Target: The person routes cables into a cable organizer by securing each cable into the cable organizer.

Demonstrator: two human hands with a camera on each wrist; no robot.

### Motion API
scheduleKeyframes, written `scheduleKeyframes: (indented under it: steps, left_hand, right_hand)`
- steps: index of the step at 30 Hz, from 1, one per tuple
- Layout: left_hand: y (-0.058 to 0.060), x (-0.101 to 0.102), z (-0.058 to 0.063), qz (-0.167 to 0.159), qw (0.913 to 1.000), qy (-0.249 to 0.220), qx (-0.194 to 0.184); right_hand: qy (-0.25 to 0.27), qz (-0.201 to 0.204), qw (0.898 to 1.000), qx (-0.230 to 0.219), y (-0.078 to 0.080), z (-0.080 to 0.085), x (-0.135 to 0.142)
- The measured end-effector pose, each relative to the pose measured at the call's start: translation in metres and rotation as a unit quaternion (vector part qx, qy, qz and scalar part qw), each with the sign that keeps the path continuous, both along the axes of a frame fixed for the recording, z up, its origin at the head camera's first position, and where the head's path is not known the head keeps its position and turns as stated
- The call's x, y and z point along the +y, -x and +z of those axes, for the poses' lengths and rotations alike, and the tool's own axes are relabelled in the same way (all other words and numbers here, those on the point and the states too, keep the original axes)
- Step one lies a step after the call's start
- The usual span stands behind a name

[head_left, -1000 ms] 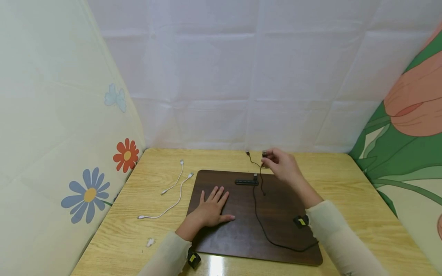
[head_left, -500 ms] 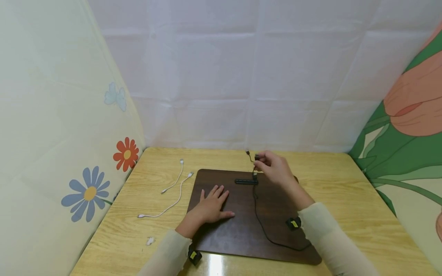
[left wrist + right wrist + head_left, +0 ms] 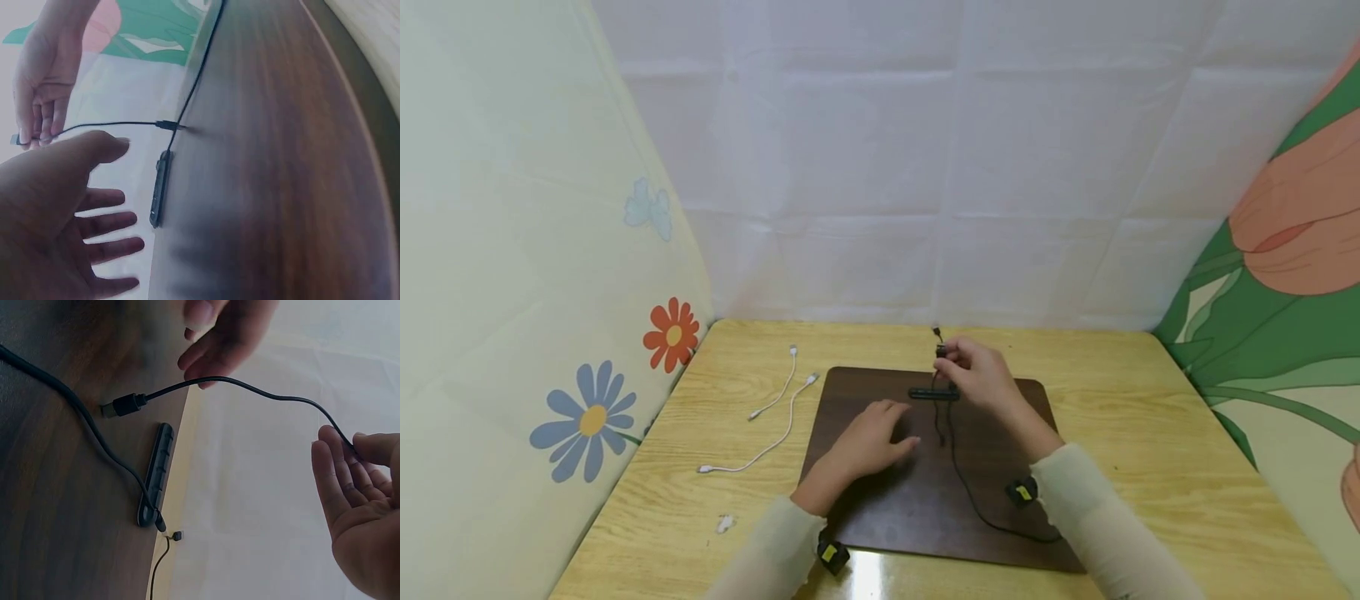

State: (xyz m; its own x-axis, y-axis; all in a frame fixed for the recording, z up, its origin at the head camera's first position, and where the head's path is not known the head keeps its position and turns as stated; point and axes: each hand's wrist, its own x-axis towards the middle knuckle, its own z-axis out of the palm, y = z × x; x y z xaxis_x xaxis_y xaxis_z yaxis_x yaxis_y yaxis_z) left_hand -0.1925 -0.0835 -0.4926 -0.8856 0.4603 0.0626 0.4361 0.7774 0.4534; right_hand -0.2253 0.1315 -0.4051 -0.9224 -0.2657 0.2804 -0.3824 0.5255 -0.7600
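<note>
My right hand (image 3: 976, 373) is raised over the far part of the dark brown board (image 3: 910, 517). It pinches a short black USB cable (image 3: 275, 397) near one plug, and the other end hangs down with its plug (image 3: 128, 404) low over the board. Lifted above the board, my left hand (image 3: 868, 437) has relaxed, spread fingers and holds nothing. Between and beyond the hands lies a black slotted cable holder (image 3: 161, 469). A longer black cable (image 3: 967, 492) passes through the slot at its right end and runs toward the near right.
Two white cables (image 3: 786, 429) lie on the wooden table left of the board. Nearer is a small white piece (image 3: 725, 523), too small to identify. Another black plug (image 3: 936, 331) lies by the back wall cloth (image 3: 850, 167).
My right hand has moved left and slightly nearer with the short cable, bringing it over the cable holder. My left hand, flat on the board before, has risen and relaxed its fingers.
</note>
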Motion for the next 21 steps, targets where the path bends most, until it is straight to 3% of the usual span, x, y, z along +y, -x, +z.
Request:
scheduleKeyframes:
  steps: [7, 14, 17, 21]
  left_hand:
    - [0.003, 0.008, 0.006, -0.011, 0.9936, -0.109, -0.029]
    - [0.003, 0.020, 0.003, -0.013, 0.9690, -0.237, -0.069]
    - [0.002, 0.024, 0.000, -0.016, 0.9615, -0.265, -0.072]
    - [0.001, 0.027, -0.003, -0.014, 0.9596, -0.273, -0.068]
  right_hand:
    - [0.029, 0.011, 0.999, -0.017, -0.001, -0.003, -0.005]
    - [0.047, 0.011, 0.998, -0.034, -0.002, -0.005, -0.009]
    - [0.053, 0.006, 0.997, -0.047, -0.003, -0.004, -0.011]
    - [0.054, 0.001, 0.997, -0.059, 0.001, -0.007, -0.010]
